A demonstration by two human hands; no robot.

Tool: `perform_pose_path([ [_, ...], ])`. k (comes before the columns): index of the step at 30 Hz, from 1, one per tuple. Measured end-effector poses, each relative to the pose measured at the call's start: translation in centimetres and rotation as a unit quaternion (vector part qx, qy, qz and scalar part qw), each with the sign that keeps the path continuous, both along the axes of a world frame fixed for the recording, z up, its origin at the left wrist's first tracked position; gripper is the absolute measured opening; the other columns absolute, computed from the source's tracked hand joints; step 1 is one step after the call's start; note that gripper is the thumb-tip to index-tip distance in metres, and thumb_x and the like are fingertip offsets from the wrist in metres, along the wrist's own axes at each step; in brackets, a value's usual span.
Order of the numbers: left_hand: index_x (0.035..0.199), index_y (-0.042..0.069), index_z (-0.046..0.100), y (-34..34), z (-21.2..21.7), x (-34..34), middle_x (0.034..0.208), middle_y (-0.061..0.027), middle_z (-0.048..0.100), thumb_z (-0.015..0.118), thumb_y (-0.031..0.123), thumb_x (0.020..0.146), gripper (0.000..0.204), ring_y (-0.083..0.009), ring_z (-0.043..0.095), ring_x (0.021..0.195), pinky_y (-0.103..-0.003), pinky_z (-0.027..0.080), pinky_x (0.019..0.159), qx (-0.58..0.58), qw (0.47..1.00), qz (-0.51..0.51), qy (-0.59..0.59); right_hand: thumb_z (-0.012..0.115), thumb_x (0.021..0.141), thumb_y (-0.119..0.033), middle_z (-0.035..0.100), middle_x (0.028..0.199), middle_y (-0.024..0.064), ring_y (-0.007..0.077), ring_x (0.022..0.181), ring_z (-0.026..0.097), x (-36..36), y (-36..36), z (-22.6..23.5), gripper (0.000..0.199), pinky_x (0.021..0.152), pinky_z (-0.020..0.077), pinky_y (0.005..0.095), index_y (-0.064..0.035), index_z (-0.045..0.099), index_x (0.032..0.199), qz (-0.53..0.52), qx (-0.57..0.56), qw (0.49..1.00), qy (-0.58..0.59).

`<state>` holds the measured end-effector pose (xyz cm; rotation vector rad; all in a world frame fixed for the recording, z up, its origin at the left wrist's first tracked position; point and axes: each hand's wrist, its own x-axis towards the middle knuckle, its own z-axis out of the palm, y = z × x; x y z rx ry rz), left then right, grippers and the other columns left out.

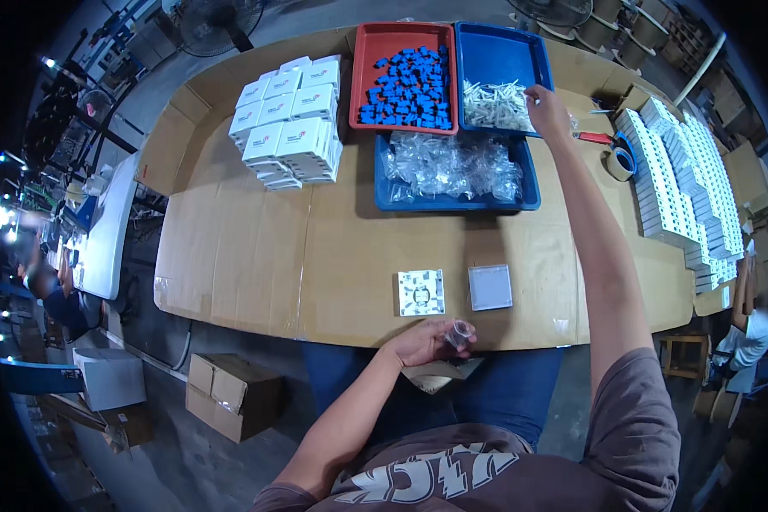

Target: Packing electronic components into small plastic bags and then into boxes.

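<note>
My left hand (427, 341), near the table's front edge, has its fingers closed round a small clear plastic piece (459, 333). My right hand (549, 113) reaches far out to the right edge of the back blue tray (505, 61), which holds thin white pieces (493, 104). Its fingertips are drawn together; what they grip is too small to make out. On the cardboard between my hands lie a square white printed piece (421, 293) and, to its right, a flat white square box (491, 288).
A red tray (369, 64) of blue parts and a blue tray (401, 203) of clear plastic packets stand at the back. White boxes (290, 119) are stacked left; rows of them (678, 188) stand right. A tape roll (619, 165) lies near a red-handled tool (595, 137).
</note>
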<state>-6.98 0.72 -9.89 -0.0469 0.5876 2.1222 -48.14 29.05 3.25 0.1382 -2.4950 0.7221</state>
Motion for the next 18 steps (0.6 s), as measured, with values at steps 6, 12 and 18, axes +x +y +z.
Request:
perform_pose_path([
  [6, 0.124, -0.002, 0.063, 0.2, 0.6, -0.6, 0.118, -0.0108, 0.066, 0.059, 0.047, 0.102, 0.053, -0.0194, 0.065, 0.099, -0.046, 0.048, 0.107, 0.048, 0.998, -0.028, 0.034, 0.062, 0.089, -0.013, 0.069, 0.112, 0.0148, 0.0366, 0.113, 0.063, -6.0, 0.8, -0.5, 0.026, 0.095, 0.0543, 0.0494, -0.0124, 0.072, 0.112, 0.015, 0.219, 0.975, -0.013],
  [12, 0.124, -0.002, 0.063, 0.2, 0.5, -0.7, 0.120, -0.0105, 0.066, 0.059, 0.048, 0.102, 0.054, -0.0191, 0.064, 0.102, -0.044, 0.048, 0.107, 0.050, 0.997, -0.040, 0.037, 0.062, 0.089, -0.013, 0.070, 0.109, 0.0139, 0.0351, 0.105, 0.066, -7.4, 0.8, -1.8, 0.021, 0.090, 0.0548, 0.0494, -0.0113, 0.072, 0.108, 0.010, 0.231, 0.973, -0.011],
  [18, 0.127, -0.003, 0.061, -0.1, 0.4, -0.6, 0.119, -0.0121, 0.066, 0.061, 0.043, 0.102, 0.053, -0.0206, 0.065, 0.102, -0.045, 0.049, 0.107, 0.059, 0.998, -0.035, 0.012, 0.070, 0.091, -0.021, 0.072, 0.101, 0.0090, 0.0295, 0.096, 0.069, -5.6, -0.2, 0.0, 0.016, 0.081, 0.0552, 0.0442, -0.0134, 0.074, 0.104, 0.015, 0.174, 0.977, 0.121],
])
